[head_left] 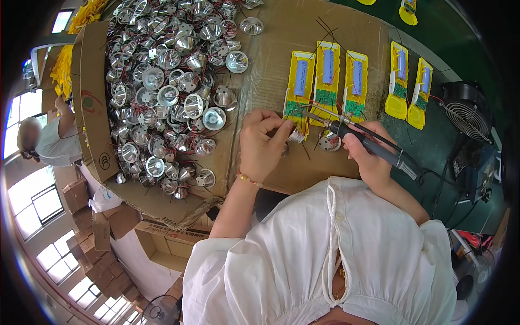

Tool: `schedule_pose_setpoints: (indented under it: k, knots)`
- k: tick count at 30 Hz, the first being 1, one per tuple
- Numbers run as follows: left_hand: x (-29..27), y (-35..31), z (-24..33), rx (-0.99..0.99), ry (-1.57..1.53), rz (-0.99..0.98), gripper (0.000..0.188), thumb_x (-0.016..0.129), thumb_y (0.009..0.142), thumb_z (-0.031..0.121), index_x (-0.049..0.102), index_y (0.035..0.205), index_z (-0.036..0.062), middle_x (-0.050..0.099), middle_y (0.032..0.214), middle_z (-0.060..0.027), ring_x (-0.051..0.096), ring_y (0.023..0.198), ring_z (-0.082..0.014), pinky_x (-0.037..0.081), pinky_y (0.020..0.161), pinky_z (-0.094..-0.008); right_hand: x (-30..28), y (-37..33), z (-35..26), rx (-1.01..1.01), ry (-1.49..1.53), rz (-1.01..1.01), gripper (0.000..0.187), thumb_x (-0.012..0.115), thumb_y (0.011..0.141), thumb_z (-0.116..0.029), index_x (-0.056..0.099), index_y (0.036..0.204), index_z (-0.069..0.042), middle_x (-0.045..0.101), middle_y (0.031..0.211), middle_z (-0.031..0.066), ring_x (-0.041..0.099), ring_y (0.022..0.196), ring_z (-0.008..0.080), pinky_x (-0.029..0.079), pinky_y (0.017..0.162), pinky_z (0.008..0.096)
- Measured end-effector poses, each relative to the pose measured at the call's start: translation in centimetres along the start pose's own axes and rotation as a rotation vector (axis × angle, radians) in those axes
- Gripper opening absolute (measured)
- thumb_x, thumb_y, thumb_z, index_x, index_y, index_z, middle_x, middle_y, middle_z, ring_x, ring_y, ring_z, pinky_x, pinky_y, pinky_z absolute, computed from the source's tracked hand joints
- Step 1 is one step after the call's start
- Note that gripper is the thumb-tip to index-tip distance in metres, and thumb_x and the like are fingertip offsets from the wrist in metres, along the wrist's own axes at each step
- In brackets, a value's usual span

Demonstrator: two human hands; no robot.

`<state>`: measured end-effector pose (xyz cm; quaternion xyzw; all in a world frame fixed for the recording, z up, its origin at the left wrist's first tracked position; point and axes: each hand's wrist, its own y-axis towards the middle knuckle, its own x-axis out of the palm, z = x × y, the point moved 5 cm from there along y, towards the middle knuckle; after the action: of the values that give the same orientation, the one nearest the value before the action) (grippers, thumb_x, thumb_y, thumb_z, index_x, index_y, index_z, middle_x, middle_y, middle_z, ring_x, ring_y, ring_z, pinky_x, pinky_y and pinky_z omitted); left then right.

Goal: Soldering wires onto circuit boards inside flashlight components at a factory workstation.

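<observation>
Our right hand point(374, 160) clasps the iron point(372, 146), its tip near the board point(293, 110) in the leftmost case point(291, 85) on the cardboard point(265, 81); whether our left hand point(262, 142), at a reflector point(296, 136), grasps it we cannot tell

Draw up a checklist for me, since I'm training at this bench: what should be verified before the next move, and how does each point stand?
1. Soldering iron gripped by its handle in the right hand: ok.
2. Silver reflector held at the left hand's fingertips: ok.
3. Blue cell lying in the leftmost yellow housing: ok.
4. Iron's tip touching the green board in that housing: cannot tell; it points there, but contact is too small to see.
5. Left fingers well away from the tip: not ok, in my judgement; they look close.
6. Fan running: cannot tell.
</observation>
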<state>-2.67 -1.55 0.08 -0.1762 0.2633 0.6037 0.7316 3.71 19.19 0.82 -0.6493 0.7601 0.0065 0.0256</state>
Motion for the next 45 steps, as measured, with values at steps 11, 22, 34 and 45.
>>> schedule_pose_setpoints:
  k: [11,22,34,45]
  knots:
    - [0.09,0.31,-0.36,-0.088,-0.091,-0.066,0.009,0.068,0.071,0.01,0.068,0.074,0.0018,0.058,0.08,-0.0082,0.054,0.079,-0.0218,0.043,0.068,-0.0302,-0.21,-0.14,0.46,0.025,-0.02,-0.004,0.019,0.062,0.082,-0.01,0.054,0.094,0.002,0.059,0.075,0.0085,0.056,0.064,0.0095,0.046,0.051,0.0204]
    - [0.15,0.5,-0.05,-0.049,-0.029,-0.06,0.008,0.068,0.074,0.008,0.068,0.076,0.0004,0.058,0.078,-0.0069,0.054,0.077,-0.0165,0.042,0.069,-0.0269,-0.44,-0.38,-0.06,0.081,0.053,0.059,0.017,0.061,0.083,-0.008,0.053,0.094,0.003,0.06,0.075,0.0098,0.056,0.062,0.01,0.045,0.05,0.0208]
    - [0.3,0.6,-0.53,-0.129,-0.075,-0.092,0.009,0.068,0.071,0.012,0.069,0.073,0.0035,0.059,0.08,-0.0083,0.053,0.082,-0.0236,0.042,0.072,-0.0321,-0.19,-0.24,0.57,-0.009,-0.05,-0.024,0.017,0.06,0.084,-0.009,0.053,0.095,0.002,0.06,0.074,0.0085,0.056,0.062,0.0091,0.045,0.05,0.0201]
    - [0.26,0.85,-0.53,-0.159,-0.068,-0.116,0.01,0.068,0.07,0.013,0.068,0.071,0.0028,0.059,0.079,-0.0088,0.052,0.083,-0.0241,0.042,0.073,-0.0325,-0.46,-0.09,0.78,0.096,0.118,0.062,0.017,0.06,0.084,-0.009,0.053,0.095,0.002,0.06,0.075,0.0103,0.055,0.06,0.0103,0.045,0.049,0.0207]
